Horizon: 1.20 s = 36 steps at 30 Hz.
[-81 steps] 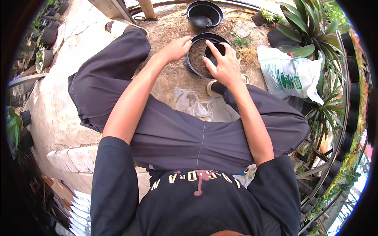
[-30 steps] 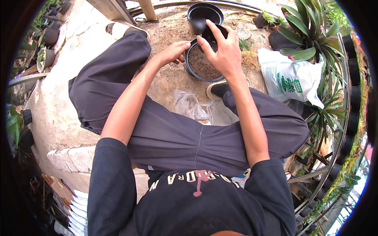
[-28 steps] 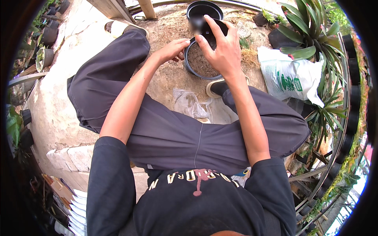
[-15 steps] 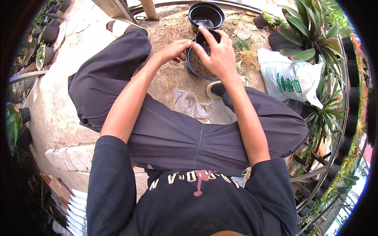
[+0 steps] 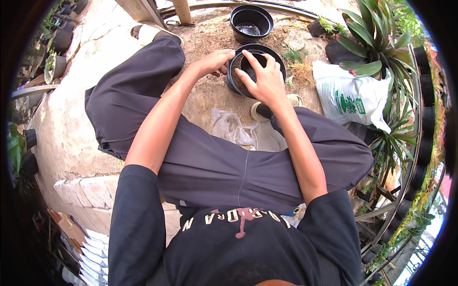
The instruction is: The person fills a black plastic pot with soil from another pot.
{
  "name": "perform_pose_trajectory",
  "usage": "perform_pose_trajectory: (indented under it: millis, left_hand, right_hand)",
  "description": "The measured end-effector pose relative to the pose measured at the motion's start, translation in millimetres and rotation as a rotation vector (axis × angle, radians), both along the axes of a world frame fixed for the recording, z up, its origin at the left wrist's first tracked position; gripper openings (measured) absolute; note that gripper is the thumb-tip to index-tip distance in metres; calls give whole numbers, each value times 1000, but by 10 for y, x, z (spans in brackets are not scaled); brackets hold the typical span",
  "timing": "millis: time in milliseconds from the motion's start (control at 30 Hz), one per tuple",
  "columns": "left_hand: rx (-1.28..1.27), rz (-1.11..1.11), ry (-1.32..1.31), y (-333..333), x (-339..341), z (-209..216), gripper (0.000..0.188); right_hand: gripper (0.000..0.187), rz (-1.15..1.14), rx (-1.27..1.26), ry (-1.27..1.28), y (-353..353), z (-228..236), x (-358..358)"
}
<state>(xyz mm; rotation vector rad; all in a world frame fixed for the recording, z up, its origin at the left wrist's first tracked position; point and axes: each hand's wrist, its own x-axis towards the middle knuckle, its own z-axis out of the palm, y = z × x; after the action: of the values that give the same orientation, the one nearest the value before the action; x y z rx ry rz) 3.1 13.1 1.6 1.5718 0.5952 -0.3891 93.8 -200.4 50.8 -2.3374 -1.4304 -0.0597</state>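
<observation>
A black plant pot (image 5: 232,85) with brown soil in it stands on the ground between my feet. Inside it sits a smaller black pot (image 5: 247,63), partly covered by my right hand. My right hand (image 5: 267,82) reaches over the larger pot, its thumb and fingers closed about the smaller pot's rim. At the larger pot's left rim, my left hand (image 5: 213,63) grips the edge, fingertips on top and the other fingers curled outside. Just beyond stands another black pot (image 5: 251,24) with a little shiny clear material at its bottom.
A white plastic sack (image 5: 350,95) with green print lies at the right, beside a large leafy plant (image 5: 365,47). A crumpled clear plastic bag (image 5: 234,127) lies between my legs. Wooden posts (image 5: 182,12) stand at the far edge. Potted plants line both sides.
My right hand has brought the smaller pot down, from tilted over the larger pot's far rim to inside it. My left hand remains at the left rim.
</observation>
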Motion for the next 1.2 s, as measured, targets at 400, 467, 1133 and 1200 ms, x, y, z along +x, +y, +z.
perform_pose_trajectory:
  millis: [400,467,1133,1200]
  left_hand:
    - [20,-16,-11,0,-36,-61,58]
    - [9,12,4,-19,-75,-79,58]
    - [50,39,-15,-60,-28,-53,55]
    - [54,38,-28,-86,-1,-40,54]
  right_hand:
    - [61,-31,1,-33,-55,48,-7]
    - [64,-39,82,131,17,220,45]
    - [131,38,-67,216,-164,120,250]
    - [131,60,20,190,-161,190,253]
